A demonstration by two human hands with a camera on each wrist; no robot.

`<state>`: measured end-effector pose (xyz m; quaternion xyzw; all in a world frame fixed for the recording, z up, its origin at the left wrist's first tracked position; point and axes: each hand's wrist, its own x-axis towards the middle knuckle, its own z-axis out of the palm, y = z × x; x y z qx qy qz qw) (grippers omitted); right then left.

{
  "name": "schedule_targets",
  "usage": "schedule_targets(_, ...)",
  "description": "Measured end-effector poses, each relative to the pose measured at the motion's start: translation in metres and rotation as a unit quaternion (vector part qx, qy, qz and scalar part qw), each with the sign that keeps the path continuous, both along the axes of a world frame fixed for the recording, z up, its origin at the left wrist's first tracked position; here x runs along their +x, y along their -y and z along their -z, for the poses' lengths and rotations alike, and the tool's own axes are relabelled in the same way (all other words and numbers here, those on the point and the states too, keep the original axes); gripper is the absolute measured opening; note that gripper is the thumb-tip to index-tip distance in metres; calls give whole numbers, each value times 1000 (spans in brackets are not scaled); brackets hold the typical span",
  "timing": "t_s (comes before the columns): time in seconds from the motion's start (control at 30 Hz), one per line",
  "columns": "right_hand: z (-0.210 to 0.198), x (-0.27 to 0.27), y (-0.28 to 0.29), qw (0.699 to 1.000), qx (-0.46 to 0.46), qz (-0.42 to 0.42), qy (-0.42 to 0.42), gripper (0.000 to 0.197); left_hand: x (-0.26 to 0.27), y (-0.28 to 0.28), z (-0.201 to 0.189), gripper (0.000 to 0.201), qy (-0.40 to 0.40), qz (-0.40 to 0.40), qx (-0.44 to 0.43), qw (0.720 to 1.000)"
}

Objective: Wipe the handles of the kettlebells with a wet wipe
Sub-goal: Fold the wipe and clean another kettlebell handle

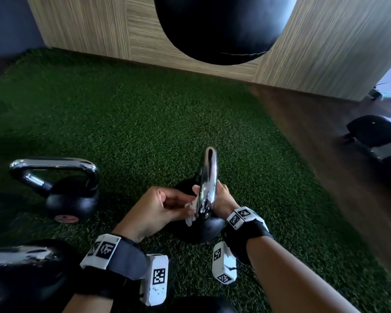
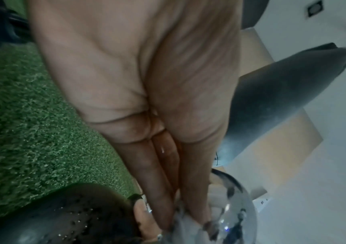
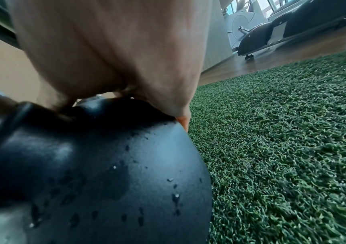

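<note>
From the head cam, the left hand point(image 1: 155, 211) pinches the wet wipe point(image 1: 191, 213) against the chrome handle point(image 1: 207, 184) of the kettlebell point(image 1: 203, 231) on the green turf point(image 1: 167, 123), right hand point(image 1: 224, 197) bracing the handle's other side. Another kettlebell point(image 1: 70, 197) sits nearer the turf's left edge.

Left wrist cam: fingers point(image 2: 157, 189) pressed together on the wipe.

Right wrist cam: right hand on the droplet-speckled black bell; can't tell how its fingers lie.

Black wrist straps point(image 1: 250, 233), white coded tags point(image 1: 224, 264)

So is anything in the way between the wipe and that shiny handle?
Nothing visible. The left hand already presses the wet wipe against the chrome handle, near its base; the right hand is on the far side.
</note>
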<state>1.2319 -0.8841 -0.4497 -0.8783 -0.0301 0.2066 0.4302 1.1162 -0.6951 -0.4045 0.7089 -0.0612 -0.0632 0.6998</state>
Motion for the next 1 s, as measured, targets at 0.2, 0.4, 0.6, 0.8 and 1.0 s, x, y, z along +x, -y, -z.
schedule_targets(0.2, 7, 5, 2, 1000, 7, -8, 12, 55, -5, 6, 6, 31, -8, -32, -4, 999)
schedule_targets(0.4, 12, 9, 3, 998, -59, -12, 25, 74, -15, 19, 14, 22, -9, -100, -10, 995)
schedule_targets(0.6, -51, -4, 22, 973, -126, -190, 30, 43, -21, 9, -3, 27, -40, -159, -75, 984)
schedule_targets(0.8, -150, -68, 43, 924, 26, -91, 371, 23, -17, -5, -40, 30, -42, -163, -230, 959)
schedule_targets(1.0, -176, -111, 24, 908, 99, -136, 383, 50, -15, 16, -73, 22, -3, -111, -232, 966)
